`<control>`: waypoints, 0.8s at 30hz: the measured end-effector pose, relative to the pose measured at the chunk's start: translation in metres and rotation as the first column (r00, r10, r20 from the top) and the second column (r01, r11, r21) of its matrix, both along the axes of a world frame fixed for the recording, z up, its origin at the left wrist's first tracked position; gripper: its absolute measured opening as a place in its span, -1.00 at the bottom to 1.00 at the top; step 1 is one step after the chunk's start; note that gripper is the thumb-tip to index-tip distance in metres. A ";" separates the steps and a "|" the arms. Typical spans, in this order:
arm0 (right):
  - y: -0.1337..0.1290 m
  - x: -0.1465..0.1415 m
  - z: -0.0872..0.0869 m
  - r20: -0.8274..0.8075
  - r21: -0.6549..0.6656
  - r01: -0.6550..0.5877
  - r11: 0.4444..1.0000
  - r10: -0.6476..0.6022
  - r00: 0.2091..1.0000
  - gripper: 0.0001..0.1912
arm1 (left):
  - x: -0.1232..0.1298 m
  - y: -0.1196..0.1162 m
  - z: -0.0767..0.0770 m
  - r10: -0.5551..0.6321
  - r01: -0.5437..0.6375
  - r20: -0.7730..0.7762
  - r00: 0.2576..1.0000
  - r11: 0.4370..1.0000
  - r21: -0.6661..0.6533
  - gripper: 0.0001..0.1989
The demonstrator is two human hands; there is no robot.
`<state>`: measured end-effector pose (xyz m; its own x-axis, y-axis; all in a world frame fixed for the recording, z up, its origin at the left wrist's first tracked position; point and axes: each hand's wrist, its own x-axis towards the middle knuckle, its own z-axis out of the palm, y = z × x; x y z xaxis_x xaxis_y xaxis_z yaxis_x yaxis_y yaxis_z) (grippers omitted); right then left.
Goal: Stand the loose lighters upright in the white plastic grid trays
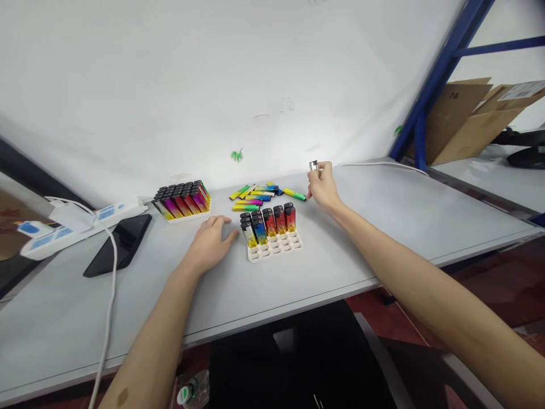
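My right hand point(324, 186) is raised a little over the table, closed on a lighter point(314, 165) whose metal top sticks up past the fingers. My left hand point(211, 241) rests on the table with its fingers apart, just left of a white tray point(276, 249). Several lighters point(271, 221) stand upright in the tray's back rows, red, blue and silver fading to yellow; holes show along the front. Behind the tray lies a loose pile of colourful lighters point(255, 196), one of them, yellow-green point(294, 195), close to my right hand.
A second tray point(189, 217) full of upright lighters stands at the back left. Further left are a black phone point(119, 245), a white power strip point(87, 227) and a white cable point(111, 295). A wall borders the table's back. Cardboard boxes point(472, 125) sit beyond a blue frame point(419, 108).
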<state>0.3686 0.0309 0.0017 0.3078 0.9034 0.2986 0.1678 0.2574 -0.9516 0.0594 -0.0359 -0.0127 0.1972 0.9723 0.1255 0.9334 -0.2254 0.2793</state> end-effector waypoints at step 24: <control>-0.010 -0.007 0.009 -0.377 -0.100 -0.313 0.944 0.255 0.890 -0.43 | 0.002 -0.002 0.003 0.006 -0.006 0.012 1.000 1.000 -0.015 -0.46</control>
<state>0.3612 0.0210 0.0110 0.0901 0.9936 0.0684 -0.2462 0.0887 -0.9652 0.0613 -0.0378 -0.0094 0.1896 0.9753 0.1132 0.9314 -0.2152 0.2937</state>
